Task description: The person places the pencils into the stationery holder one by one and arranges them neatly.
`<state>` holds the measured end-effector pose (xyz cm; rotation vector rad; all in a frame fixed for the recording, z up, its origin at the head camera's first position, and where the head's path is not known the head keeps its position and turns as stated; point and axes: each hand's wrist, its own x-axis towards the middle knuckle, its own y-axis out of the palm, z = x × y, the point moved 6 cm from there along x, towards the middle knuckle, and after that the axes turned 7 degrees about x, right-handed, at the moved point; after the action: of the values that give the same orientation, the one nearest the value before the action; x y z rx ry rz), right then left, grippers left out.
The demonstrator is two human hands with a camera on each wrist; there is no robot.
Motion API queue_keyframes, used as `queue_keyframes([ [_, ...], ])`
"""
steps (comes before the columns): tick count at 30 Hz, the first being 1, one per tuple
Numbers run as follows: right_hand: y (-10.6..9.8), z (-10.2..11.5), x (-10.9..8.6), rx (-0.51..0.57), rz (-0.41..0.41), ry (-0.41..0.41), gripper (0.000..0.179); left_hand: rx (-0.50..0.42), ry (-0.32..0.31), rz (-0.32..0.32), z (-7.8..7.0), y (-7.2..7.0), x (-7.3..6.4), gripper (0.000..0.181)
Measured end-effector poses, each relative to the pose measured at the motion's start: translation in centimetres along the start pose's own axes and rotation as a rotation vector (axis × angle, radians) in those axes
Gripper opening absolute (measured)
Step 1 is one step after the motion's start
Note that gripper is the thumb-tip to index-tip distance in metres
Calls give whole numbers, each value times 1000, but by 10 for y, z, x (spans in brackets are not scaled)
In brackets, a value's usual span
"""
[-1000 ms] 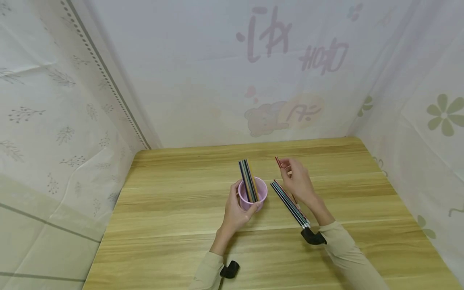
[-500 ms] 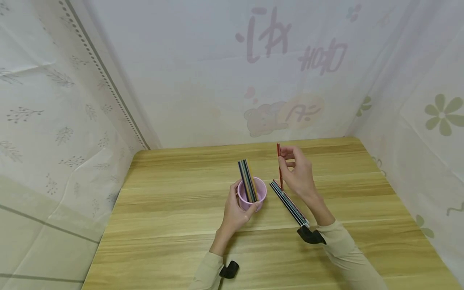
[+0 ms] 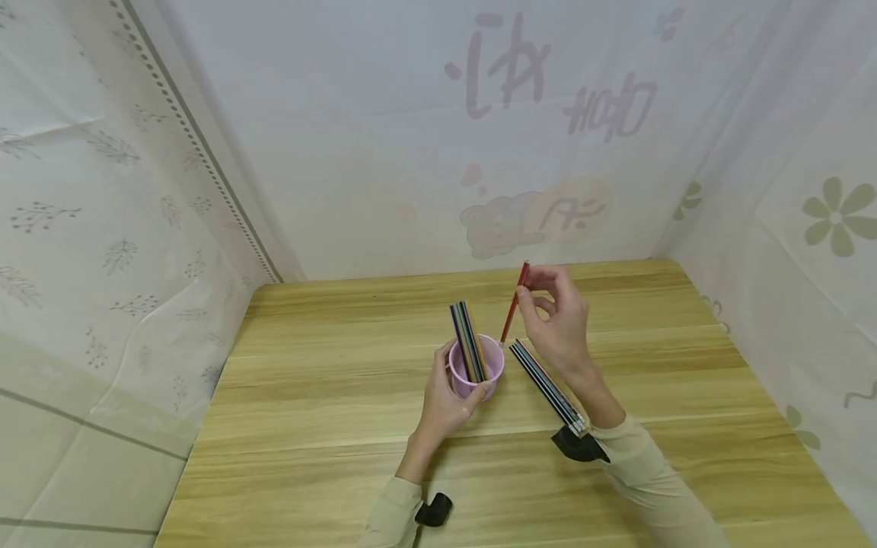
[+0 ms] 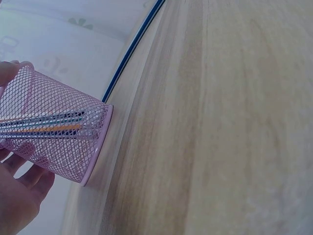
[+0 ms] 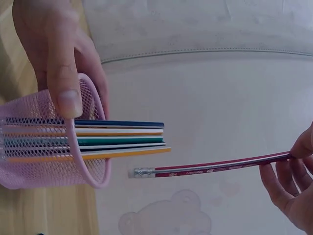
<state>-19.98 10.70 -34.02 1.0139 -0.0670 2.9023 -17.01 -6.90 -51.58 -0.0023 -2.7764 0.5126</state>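
Observation:
A pink mesh pencil cup [image 3: 489, 346] stands on the table, and my left hand [image 3: 448, 396] grips its side, thumb over the rim. Several pencils [image 3: 467, 339] in blue, white, green and orange lean inside it, as the right wrist view also shows. My right hand [image 3: 560, 316] pinches a red pencil [image 5: 210, 168] near one end. Its eraser end points down toward the cup's rim, just right of the opening and apart from the pencils inside. A bundle of several pencils [image 3: 544, 384] lies on the table below my right hand.
The wooden table [image 3: 329, 380] has a patterned curtain [image 3: 377, 152] behind it and more hangings at both sides. Black wrist mounts [image 3: 435, 510] sit at each sleeve, the right one close to the lying pencils' eraser ends.
My right hand has lifted the red pencil off the bundle, turned it upright and then tilted its lower end left toward the cup. The left hand and cup have stayed put.

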Motion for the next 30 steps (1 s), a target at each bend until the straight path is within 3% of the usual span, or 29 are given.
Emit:
queue_keyframes([
  [7,10,-21,-5,44,13,-18,25,-12,-2,8,2,1,1,90],
  [19,25,-31,-13,-74,89,96,25,7,12,4,-1,1,1,89],
  [30,32,-46,-17,-112,124,95,23,22,27,-3,0,1,3,90],
])
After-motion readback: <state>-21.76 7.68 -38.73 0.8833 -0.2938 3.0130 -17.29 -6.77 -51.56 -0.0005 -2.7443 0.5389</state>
